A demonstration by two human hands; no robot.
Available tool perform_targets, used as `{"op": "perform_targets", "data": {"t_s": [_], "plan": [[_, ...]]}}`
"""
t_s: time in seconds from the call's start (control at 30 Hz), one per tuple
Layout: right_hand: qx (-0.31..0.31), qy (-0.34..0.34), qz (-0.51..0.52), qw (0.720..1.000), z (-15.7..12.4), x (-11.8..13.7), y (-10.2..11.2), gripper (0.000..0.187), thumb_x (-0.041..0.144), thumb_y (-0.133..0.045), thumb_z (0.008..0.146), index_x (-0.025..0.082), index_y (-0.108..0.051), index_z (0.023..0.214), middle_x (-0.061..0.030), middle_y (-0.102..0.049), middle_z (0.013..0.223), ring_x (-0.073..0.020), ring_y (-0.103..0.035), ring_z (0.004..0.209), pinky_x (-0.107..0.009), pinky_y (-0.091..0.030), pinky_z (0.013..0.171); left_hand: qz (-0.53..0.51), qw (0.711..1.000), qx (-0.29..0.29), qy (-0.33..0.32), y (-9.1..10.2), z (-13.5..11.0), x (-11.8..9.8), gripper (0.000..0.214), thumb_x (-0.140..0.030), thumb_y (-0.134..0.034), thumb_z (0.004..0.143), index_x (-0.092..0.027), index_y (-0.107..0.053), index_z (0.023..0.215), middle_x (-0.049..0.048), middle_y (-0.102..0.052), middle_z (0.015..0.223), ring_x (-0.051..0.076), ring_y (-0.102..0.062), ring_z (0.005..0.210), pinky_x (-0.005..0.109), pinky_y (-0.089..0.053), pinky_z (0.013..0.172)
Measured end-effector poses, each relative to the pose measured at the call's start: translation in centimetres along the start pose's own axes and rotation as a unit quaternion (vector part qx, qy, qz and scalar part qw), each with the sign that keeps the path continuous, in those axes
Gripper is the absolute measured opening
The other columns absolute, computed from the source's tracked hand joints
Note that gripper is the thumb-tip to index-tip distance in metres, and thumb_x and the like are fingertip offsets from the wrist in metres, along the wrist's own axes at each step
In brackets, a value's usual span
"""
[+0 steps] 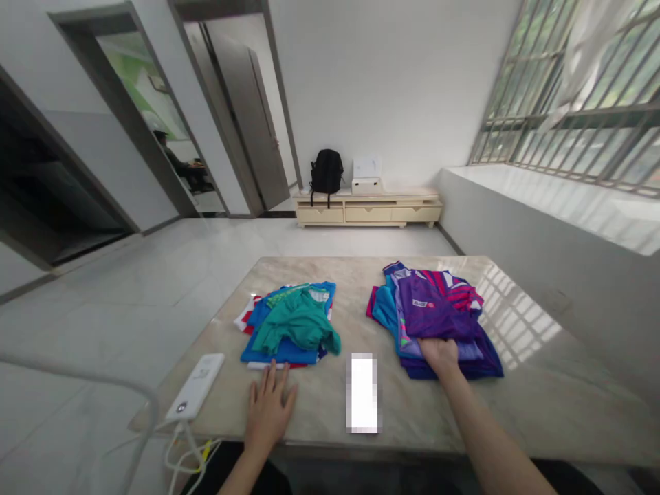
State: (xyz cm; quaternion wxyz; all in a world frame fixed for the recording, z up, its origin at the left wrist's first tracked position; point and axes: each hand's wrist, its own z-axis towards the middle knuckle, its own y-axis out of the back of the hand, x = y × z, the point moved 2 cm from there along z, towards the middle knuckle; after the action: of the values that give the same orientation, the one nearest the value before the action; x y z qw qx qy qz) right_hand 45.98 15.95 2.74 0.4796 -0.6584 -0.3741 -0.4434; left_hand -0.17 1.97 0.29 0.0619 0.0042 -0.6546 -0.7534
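My left hand (269,407) lies flat on the marble table (330,289), fingers stretched out, its fingertips close to the near edge of a loose pile of shirts (291,323) topped by a teal one. My right hand (438,354) rests on the near edge of a second pile of purple, pink and blue shirts (436,313), with its fingers curled into the cloth. A blurred white rectangle (362,392) lies on the table between my two arms.
A white power bank (196,386) with cables hanging off the edge sits at the table's near left corner. Across the floor stands a low cream cabinet (368,210) with a black backpack (326,172) and a white box. A person sits beyond the left doorway (178,165).
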Motion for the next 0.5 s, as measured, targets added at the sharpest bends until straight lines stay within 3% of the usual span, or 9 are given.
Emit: {"op": "perform_targets", "data": {"t_s": [0.07, 0.13, 0.2, 0.27, 0.37, 0.5], "plan": [[0.033, -0.003, -0.073, 0.997, -0.1, 0.1, -0.2, 0.067, 0.053, -0.011, 0.099, 0.028, -0.073, 0.108, -0.0036, -0.063, 0.144, -0.0190, -0.053, 0.138, -0.046, -0.047, 0.107, -0.003, 1.000, -0.007, -0.002, -0.1, 0.0, 0.0, 0.060, -0.042, -0.042, 0.102, -0.020, -0.042, 0.157, 0.0161, -0.026, 0.169, 0.034, -0.028, 0.155, 0.058, -0.025, 0.122], [0.092, -0.024, -0.176, 0.980, -0.4, 0.2, -0.4, 0.073, 0.040, -0.003, 0.098, 0.021, -0.074, 0.094, -0.0110, -0.069, 0.135, -0.0219, -0.057, 0.135, -0.050, -0.047, 0.101, -0.006, 1.000, -0.010, -0.004, -0.2, -0.1, 0.0, 0.060, -0.042, -0.041, 0.102, -0.020, -0.042, 0.157, 0.0164, -0.027, 0.169, 0.034, -0.028, 0.155, 0.059, -0.025, 0.122], [0.160, -0.055, -0.276, 0.946, -0.9, 0.3, -0.7, 0.080, 0.022, 0.007, 0.094, 0.010, -0.072, 0.085, -0.0206, -0.071, 0.124, -0.0257, -0.060, 0.132, -0.056, -0.045, 0.091, -0.010, 1.000, -0.009, -0.003, -0.2, -0.1, 0.0, 0.059, -0.042, -0.041, 0.102, -0.020, -0.042, 0.158, 0.0160, -0.027, 0.169, 0.034, -0.027, 0.155, 0.058, -0.025, 0.122], [0.177, -0.070, -0.299, 0.935, -1.2, 0.4, -0.9, 0.072, 0.022, -0.001, 0.094, 0.009, -0.072, 0.085, -0.0203, -0.072, 0.121, -0.0264, -0.062, 0.129, -0.058, -0.044, 0.092, -0.012, 1.000, -0.006, -0.001, 0.0, -0.1, -0.1, 0.059, -0.042, -0.041, 0.102, -0.021, -0.041, 0.158, 0.0152, -0.028, 0.169, 0.034, -0.028, 0.155, 0.058, -0.024, 0.123], [0.091, -0.052, -0.170, 0.980, -1.5, 1.0, -1.2, 0.043, 0.043, -0.037, 0.089, 0.024, -0.073, 0.099, -0.0080, -0.072, 0.132, -0.0233, -0.063, 0.129, -0.055, -0.043, 0.106, -0.012, 1.000, 0.002, 0.003, 0.3, -0.1, -0.3, 0.060, -0.042, -0.041, 0.102, -0.021, -0.040, 0.158, 0.0146, -0.027, 0.169, 0.033, -0.028, 0.155, 0.058, -0.024, 0.123], [0.000, -0.029, 0.028, 0.999, -2.6, 1.8, -1.3, 0.050, 0.052, -0.039, 0.084, 0.035, -0.071, 0.118, -0.0035, -0.060, 0.150, -0.0260, -0.057, 0.136, -0.059, -0.044, 0.107, -0.005, 1.000, 0.001, 0.008, 0.2, -0.1, 0.0, 0.060, -0.043, -0.042, 0.101, -0.023, -0.041, 0.158, 0.0127, -0.026, 0.169, 0.032, -0.027, 0.156, 0.057, -0.023, 0.123]]}}
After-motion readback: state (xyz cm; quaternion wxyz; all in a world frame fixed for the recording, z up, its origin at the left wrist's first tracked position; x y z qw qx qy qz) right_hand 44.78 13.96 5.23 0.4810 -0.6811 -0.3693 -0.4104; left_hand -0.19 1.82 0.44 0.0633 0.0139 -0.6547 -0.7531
